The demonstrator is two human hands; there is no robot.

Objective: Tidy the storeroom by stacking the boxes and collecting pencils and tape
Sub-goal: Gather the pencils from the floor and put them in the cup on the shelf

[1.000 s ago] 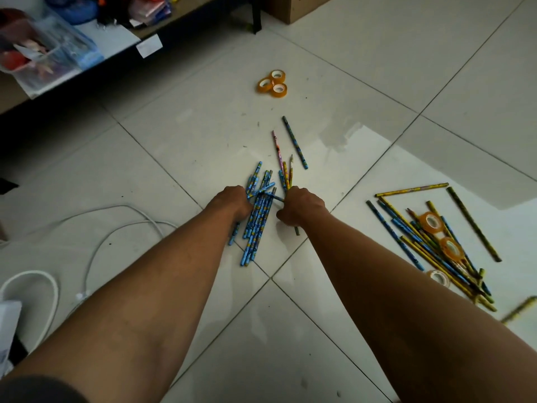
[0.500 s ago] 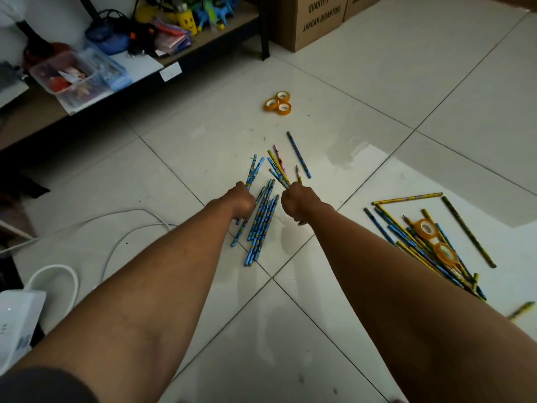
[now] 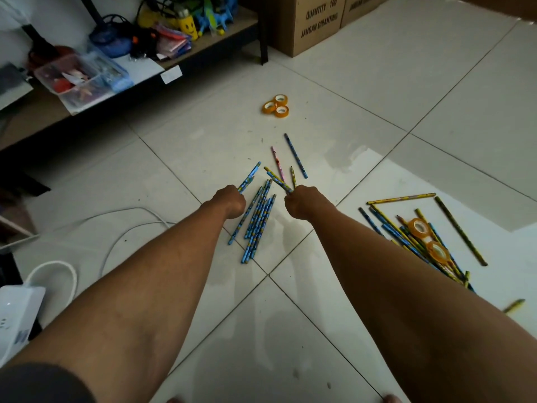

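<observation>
Several blue pencils [image 3: 257, 219] lie bunched on the white floor tiles between my hands. My left hand [image 3: 231, 200] is curled round two blue pencils [image 3: 249, 177] that stick out ahead of it. My right hand [image 3: 302, 200] grips a few yellow and blue pencils [image 3: 280, 180] fanning forward from the fist. Beyond them lie a pink pencil [image 3: 277, 161] and a blue pencil [image 3: 295, 156]. Three orange tape rolls [image 3: 276, 106] sit further ahead. On the right is a heap of pencils [image 3: 406, 237] with two tape rolls [image 3: 428, 238] on it.
A low shelf [image 3: 203, 48] with toys and a clear plastic bin [image 3: 75, 80] runs along the back left. Cardboard boxes [image 3: 308, 21] stand at the back. White cables [image 3: 116, 225] and a white power strip [image 3: 17, 318] lie at the left.
Both hands have lifted slightly off the floor with pencils gripped in them. The camera has tilted up, showing more of the shelf and boxes.
</observation>
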